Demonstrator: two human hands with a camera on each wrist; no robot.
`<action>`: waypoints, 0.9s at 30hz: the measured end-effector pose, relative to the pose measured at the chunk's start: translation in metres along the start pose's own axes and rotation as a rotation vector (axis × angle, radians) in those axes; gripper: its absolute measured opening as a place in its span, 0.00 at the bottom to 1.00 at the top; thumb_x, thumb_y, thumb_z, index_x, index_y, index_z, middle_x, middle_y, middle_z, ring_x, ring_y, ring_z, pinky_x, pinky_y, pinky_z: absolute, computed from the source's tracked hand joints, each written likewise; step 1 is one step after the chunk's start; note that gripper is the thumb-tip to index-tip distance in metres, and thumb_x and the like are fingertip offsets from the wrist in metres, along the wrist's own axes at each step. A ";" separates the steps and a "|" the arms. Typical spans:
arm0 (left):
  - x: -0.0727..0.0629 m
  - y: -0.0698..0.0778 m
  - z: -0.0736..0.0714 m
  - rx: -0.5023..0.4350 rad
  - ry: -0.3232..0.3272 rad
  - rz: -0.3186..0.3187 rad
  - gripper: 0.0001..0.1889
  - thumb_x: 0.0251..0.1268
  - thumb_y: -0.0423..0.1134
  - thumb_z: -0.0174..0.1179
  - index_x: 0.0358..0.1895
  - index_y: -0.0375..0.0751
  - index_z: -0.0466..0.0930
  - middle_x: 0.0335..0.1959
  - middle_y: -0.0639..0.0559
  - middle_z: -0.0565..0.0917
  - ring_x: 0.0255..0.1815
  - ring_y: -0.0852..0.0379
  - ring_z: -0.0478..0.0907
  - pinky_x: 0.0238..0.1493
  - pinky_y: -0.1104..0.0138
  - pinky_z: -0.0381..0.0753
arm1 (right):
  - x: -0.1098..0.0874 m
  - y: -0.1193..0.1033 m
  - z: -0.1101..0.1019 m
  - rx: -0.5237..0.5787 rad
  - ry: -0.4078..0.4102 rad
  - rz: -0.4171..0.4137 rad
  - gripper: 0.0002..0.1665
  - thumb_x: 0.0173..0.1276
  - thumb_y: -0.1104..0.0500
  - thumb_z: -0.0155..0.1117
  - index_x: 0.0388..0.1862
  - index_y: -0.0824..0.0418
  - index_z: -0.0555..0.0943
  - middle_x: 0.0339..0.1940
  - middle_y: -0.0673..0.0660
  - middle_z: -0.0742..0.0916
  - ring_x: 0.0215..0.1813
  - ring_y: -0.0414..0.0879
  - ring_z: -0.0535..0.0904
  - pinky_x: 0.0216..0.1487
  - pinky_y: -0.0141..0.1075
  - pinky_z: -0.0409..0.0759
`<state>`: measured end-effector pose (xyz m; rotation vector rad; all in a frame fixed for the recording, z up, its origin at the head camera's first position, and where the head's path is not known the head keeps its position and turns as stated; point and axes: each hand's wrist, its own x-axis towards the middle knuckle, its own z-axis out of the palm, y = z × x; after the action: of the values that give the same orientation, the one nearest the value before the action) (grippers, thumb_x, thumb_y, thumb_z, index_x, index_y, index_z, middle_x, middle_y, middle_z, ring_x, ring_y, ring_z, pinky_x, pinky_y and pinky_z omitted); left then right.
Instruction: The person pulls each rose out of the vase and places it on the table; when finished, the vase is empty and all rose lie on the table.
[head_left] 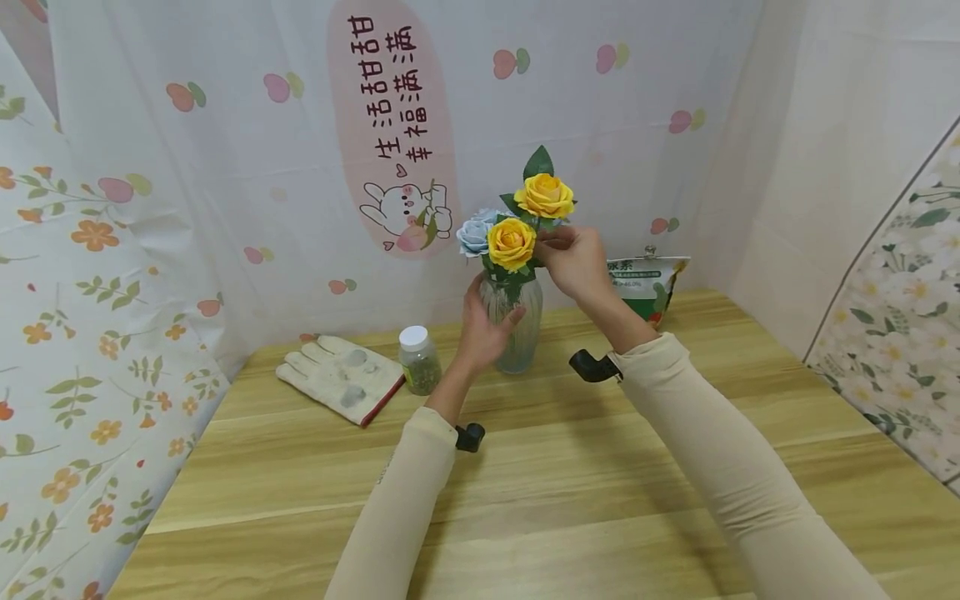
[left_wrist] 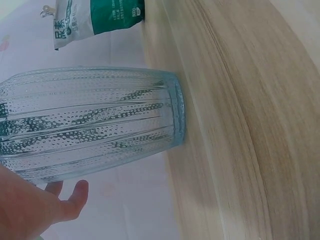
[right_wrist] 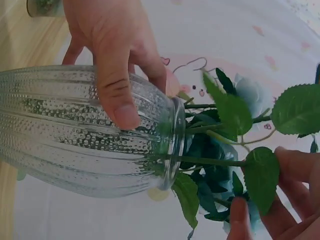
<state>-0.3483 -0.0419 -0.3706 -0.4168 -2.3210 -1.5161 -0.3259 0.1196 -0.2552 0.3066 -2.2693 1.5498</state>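
Note:
A ribbed clear glass vase (head_left: 517, 333) stands upright on the table. My left hand (head_left: 483, 327) grips its upper side, with the thumb (right_wrist: 119, 100) across the front of the glass in the right wrist view. Two yellow roses (head_left: 512, 243) and pale blue roses (head_left: 477, 235) rise above the vase mouth. My right hand (head_left: 573, 260) is at the stem of the higher yellow rose (head_left: 545, 197), fingers bent about it. From the right wrist, a green leaf (right_wrist: 262, 180) partly covers where these fingers meet the stem (right_wrist: 210, 161). Stems pass through the vase mouth.
Left of the vase are a small white-capped jar (head_left: 422, 362) and a pale work glove (head_left: 341, 377) with a red cuff. A green and white bag (head_left: 641, 287) closed with a clip stands behind my right forearm. Printed cloth (head_left: 285, 167) hangs along the back of the wooden table (head_left: 540, 500).

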 end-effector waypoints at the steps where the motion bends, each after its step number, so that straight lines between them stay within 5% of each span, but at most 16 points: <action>1: 0.000 0.000 0.000 -0.002 -0.002 -0.002 0.48 0.65 0.50 0.66 0.78 0.40 0.44 0.76 0.39 0.55 0.77 0.45 0.53 0.75 0.53 0.53 | 0.000 -0.001 0.000 -0.005 0.001 -0.012 0.16 0.71 0.58 0.63 0.49 0.68 0.86 0.48 0.65 0.88 0.51 0.55 0.84 0.47 0.43 0.79; 11: 0.000 0.003 -0.002 0.018 -0.015 -0.004 0.48 0.66 0.51 0.65 0.78 0.40 0.43 0.76 0.39 0.54 0.77 0.45 0.52 0.75 0.53 0.53 | 0.003 -0.006 -0.001 -0.027 0.002 -0.024 0.15 0.68 0.57 0.66 0.39 0.70 0.88 0.38 0.62 0.89 0.39 0.48 0.79 0.35 0.37 0.73; 27: -0.002 0.001 -0.003 0.002 -0.021 0.039 0.46 0.68 0.47 0.64 0.78 0.40 0.43 0.75 0.38 0.54 0.77 0.46 0.51 0.75 0.53 0.53 | 0.004 -0.004 -0.002 -0.059 -0.049 -0.115 0.14 0.68 0.57 0.69 0.41 0.69 0.88 0.40 0.63 0.89 0.46 0.54 0.85 0.42 0.39 0.81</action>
<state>-0.3458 -0.0441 -0.3693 -0.4763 -2.3168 -1.4978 -0.3273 0.1202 -0.2496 0.4550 -2.2875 1.4298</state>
